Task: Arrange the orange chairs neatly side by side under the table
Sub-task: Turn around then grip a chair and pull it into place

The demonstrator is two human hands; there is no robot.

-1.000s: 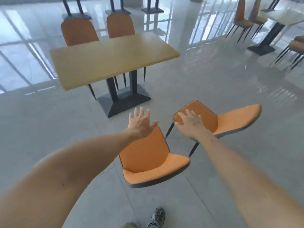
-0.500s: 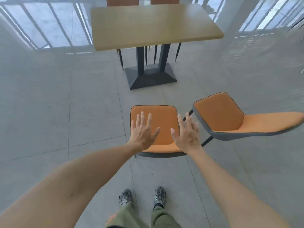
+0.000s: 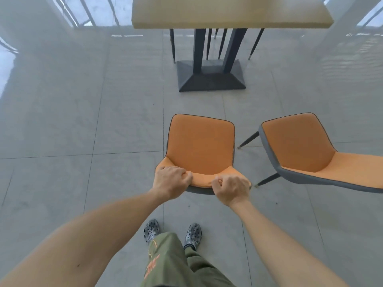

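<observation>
Left hand (image 3: 172, 181) and right hand (image 3: 232, 189) curl round the padded top edge of the near orange chair (image 3: 200, 150), standing short of the yellow-topped worktop (image 3: 228, 15); second chair (image 3: 300, 150) beside it.

Two orange chairs (image 3: 201, 146) (image 3: 306, 150) — one table (image 3: 228, 13) — two shoes (image 3: 152, 229) (image 3: 193, 234).

The rectangular wooden table on a dark pedestal base (image 3: 230, 12) occupies the upper centre of the frame. The orange padded chair gripped at its backrest (image 3: 200, 150) stands at frame centre, before the table. A second orange padded chair (image 3: 306, 154) stands just beside it, at the right edge.
</observation>
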